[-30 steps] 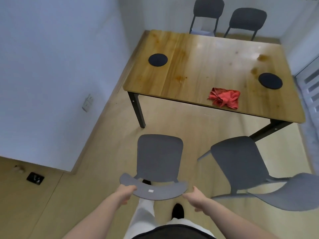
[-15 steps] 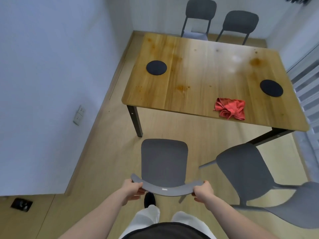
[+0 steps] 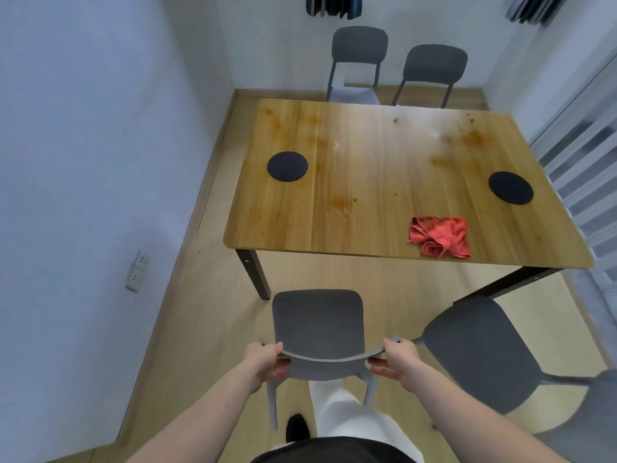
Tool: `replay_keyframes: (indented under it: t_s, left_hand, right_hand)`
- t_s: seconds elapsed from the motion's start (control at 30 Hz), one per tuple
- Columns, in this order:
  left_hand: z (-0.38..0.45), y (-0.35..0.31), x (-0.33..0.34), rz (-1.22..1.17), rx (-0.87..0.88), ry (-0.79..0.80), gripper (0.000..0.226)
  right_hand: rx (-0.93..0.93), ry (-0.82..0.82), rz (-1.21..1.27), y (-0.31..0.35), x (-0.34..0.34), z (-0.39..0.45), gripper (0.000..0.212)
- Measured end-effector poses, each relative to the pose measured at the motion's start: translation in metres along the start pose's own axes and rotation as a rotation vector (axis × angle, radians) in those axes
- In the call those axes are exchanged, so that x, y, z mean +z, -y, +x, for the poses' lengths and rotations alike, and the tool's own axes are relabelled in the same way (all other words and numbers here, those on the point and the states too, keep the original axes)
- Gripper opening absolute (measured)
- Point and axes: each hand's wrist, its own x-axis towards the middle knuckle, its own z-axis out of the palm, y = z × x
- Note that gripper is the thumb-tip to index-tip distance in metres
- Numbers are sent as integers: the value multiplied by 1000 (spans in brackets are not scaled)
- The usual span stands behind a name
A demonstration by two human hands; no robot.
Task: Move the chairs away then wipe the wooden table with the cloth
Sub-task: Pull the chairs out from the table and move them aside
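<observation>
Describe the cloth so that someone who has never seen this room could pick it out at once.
Start at the wooden table in the middle of the room and go to its near edge, towards the right corner. There lies the cloth, crumpled in a loose heap. It is the only red thing on the table; the two black round mats lie flat and farther from that edge.
</observation>
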Motion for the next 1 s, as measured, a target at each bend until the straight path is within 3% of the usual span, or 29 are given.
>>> replay_keyframes:
  t_s: [0.27, 0.47, 0.63, 0.93, 1.0]
  left_hand:
    - [26, -81, 26, -115, 10, -48, 12]
    - [37, -130, 45, -53, 44, -99, 7]
    - [53, -154, 55, -34, 57, -191, 12]
    - [82, -177, 56, 94, 56, -219, 27]
    - [84, -184, 57, 116, 50, -214, 21]
  right_hand:
    - [70, 160, 51, 91, 6, 34, 11]
    - [119, 252, 178, 150, 10, 59, 7]
    - [154, 232, 214, 173, 15, 71, 15]
    - [185, 184, 182, 181, 17, 87, 13]
    - [183, 167, 204, 180, 19, 94, 26]
